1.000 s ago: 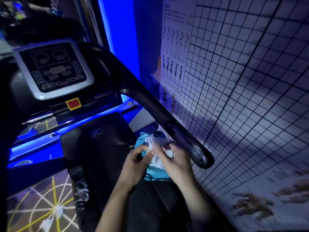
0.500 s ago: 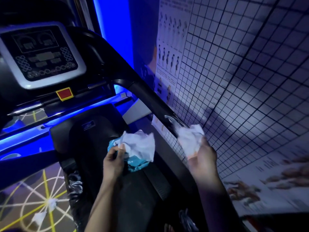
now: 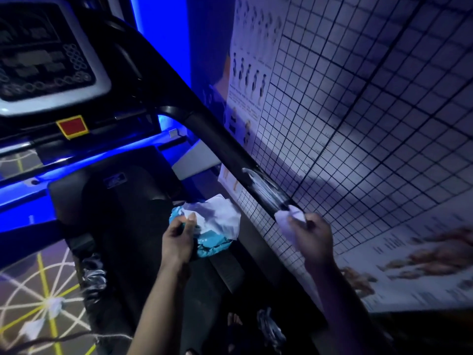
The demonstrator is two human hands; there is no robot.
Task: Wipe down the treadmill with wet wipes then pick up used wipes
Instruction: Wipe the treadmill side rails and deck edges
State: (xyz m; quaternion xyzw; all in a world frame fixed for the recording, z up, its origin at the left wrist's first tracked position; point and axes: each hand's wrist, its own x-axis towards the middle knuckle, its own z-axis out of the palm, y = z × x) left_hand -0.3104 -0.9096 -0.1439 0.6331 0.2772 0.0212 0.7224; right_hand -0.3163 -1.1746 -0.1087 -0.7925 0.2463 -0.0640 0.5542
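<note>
Right hand (image 3: 313,238) grips a crumpled wipe (image 3: 288,220) against the right rail (image 3: 225,149); left hand (image 3: 179,239) holds the pack (image 3: 213,248) over the belt (image 3: 128,226); used wipes (image 3: 52,306) lie on the floor (image 3: 23,275), near left

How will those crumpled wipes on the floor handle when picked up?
Likely floppy and light: the nearer crumpled wipe and the farther one lie bunched and flattened. Unlikely to roll; possibly damp, so they might cling to the floor.
</note>
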